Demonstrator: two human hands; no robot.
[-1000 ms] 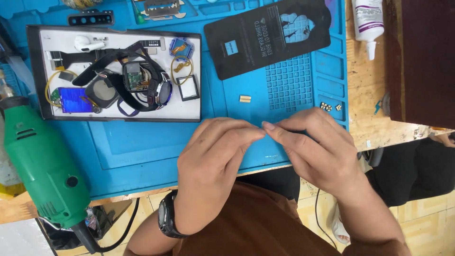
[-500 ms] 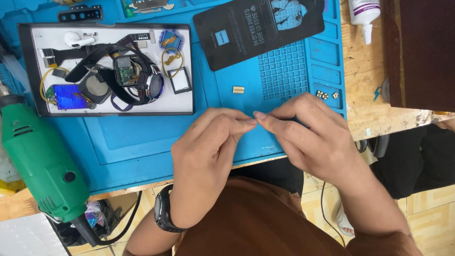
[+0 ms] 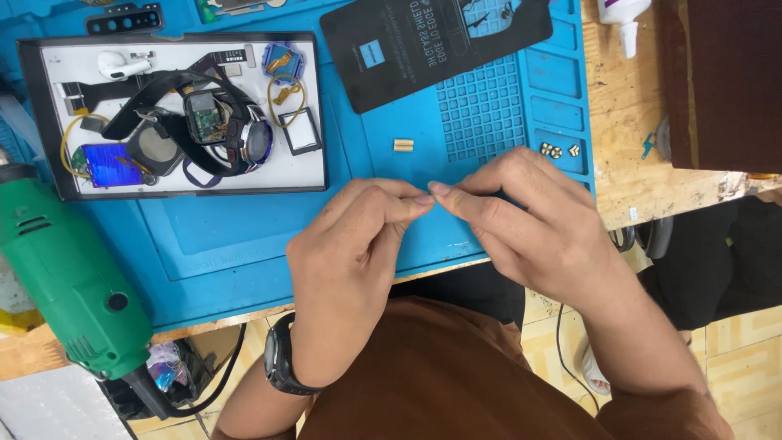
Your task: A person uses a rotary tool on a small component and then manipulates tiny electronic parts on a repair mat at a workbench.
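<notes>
Whatever the fingers (image 3: 419,198) of both hands pinch is too small to identify. The green power tool (image 3: 69,281) is cut off at the left edge. The white bottle (image 3: 623,16) and black card (image 3: 432,41) run past the top edge.

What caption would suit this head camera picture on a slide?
Left hand and right hand meet fingertip to fingertip above a blue work mat, beside a tray of watch parts.
</notes>
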